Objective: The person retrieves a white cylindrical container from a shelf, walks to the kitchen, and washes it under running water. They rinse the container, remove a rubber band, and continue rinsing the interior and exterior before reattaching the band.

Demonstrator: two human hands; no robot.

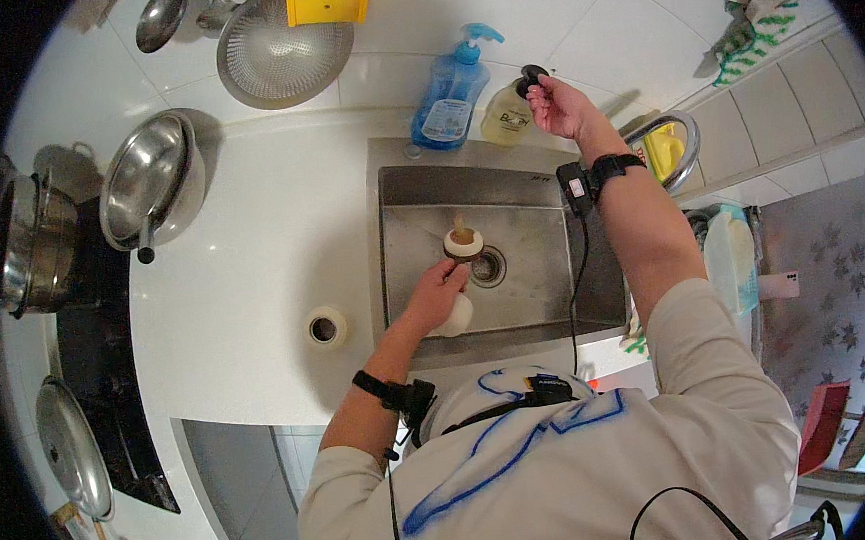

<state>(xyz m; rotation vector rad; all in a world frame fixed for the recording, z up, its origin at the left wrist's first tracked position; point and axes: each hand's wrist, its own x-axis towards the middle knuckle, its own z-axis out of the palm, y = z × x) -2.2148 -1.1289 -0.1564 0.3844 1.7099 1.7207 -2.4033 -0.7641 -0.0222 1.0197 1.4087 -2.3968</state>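
Observation:
My left hand (438,292) is over the sink and grips a small white ring-shaped piece (464,245) with a brown rim and a translucent tan tip, like a baby bottle's collar and teat. Against the palm side shows a rounded white piece (455,318), partly covered by the hand; whether it is held too is unclear. My right hand (558,107) has its fingers on the black pump head (532,79) of a pale yellow soap bottle (504,117) behind the sink. A white cylindrical container (327,328) with a dark round opening stands on the counter to the left.
Beside the soap stands a blue pump bottle (451,103). The steel sink (433,277) has a drain (488,266); a curved faucet (687,147) is at right, near my forearm. Steel bowls (146,181) and a black cooktop (101,368) lie left. A strainer (285,51) hangs above.

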